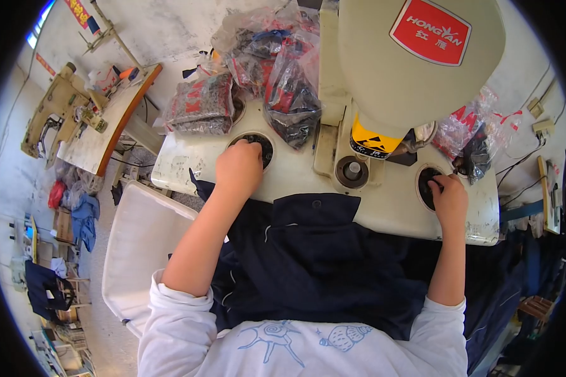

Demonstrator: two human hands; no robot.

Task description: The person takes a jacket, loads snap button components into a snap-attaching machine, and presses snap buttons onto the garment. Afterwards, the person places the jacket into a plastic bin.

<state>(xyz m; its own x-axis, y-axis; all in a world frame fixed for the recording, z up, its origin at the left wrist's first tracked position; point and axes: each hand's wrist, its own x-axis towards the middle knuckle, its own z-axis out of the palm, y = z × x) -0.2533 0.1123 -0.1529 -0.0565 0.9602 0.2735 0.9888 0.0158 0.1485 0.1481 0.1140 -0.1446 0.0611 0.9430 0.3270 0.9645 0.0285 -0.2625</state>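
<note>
My left hand [240, 166] reaches into a round well [265, 151] of small dark pieces, set in the machine's table. Its fingers are curled down, and their tips are hidden. My right hand [451, 200] is at a second round well [424, 191] on the right, thumb and fingers drawn together in a pinch. What either hand holds is too small or covered to make out. Between my arms a dark navy garment [314, 264] lies over my lap and the table's front edge. Its flap [316, 210] carries a round dark button, just before the press's lower die [353, 171].
The cream press head [415, 63] with a yellow and black guard [374, 139] stands over the table [289, 173]. Plastic bags of parts [201, 103] lie at the back left, another bag [475, 135] at the right. A white chair [138, 245] and a sewing machine [63, 113] are to the left.
</note>
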